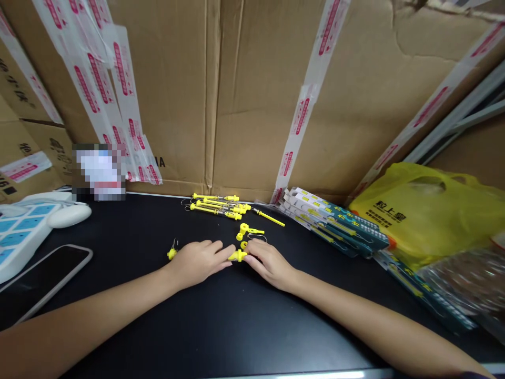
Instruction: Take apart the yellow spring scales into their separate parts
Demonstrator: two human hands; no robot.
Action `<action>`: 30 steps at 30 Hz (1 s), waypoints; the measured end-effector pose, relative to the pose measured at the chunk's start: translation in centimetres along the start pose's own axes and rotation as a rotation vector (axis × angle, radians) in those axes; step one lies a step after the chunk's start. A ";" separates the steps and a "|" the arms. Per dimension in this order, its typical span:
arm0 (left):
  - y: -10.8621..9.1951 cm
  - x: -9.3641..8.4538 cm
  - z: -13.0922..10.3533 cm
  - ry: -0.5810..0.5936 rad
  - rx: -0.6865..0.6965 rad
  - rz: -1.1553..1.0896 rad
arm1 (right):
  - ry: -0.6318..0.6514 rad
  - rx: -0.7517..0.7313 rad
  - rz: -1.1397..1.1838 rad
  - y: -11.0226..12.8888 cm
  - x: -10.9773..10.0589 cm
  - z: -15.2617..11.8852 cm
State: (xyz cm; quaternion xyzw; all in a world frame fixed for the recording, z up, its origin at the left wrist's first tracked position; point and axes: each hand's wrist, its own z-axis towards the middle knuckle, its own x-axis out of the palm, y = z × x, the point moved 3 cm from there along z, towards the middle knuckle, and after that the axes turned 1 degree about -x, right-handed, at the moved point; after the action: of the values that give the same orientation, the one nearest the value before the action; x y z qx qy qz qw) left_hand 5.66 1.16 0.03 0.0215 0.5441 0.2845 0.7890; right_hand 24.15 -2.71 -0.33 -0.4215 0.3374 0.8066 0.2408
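Observation:
My left hand (200, 263) lies closed over a slim yellow plastic tool, covering its middle. One end, a yellow knob (172, 254) with a thin wire hook, sticks out at the left of the hand. Past the fingers on the right shows the tool's yellow tip (238, 256). My right hand (272, 262) pinches at that tip with thumb and fingers. Just behind the right fingers lie a yellow crank-like part (245, 229) and a small yellow ring (243, 245), partly covered. A thin wire loop (258, 238) lies beside them.
Several similar yellow tools (216, 207) lie at the back, near a yellow stick (272, 217). Stacked printed boxes (335, 221) and a yellow plastic bag (434, 210) stand right. A phone (43, 284) and a power strip (27, 226) lie left. Cardboard (256, 105) walls the back.

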 end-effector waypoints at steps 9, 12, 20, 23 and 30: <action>-0.2 -0.2 0.0 0.014 -0.015 0.011 | -0.057 -0.016 0.048 -0.2 -0.1 0.0; 0.0 -0.1 0.0 0.024 -0.020 -0.016 | -0.085 -0.029 0.014 -0.1 -0.1 -0.1; 0.0 -0.2 0.1 -0.014 -0.009 0.002 | -0.068 0.013 -0.010 -0.1 -0.3 -0.4; -0.1 -0.2 0.0 -0.024 -0.008 0.007 | -0.050 0.011 -0.030 -0.1 -0.4 -0.3; 0.0 -0.1 0.0 -0.022 -0.001 -0.001 | -0.067 -0.022 -0.017 0.0 -0.3 -0.1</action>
State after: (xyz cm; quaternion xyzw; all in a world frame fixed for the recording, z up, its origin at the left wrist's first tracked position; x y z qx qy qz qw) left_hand 5.68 1.13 0.08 0.0242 0.5352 0.2841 0.7952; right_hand 24.37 -2.86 -0.12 -0.3995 0.3165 0.8220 0.2540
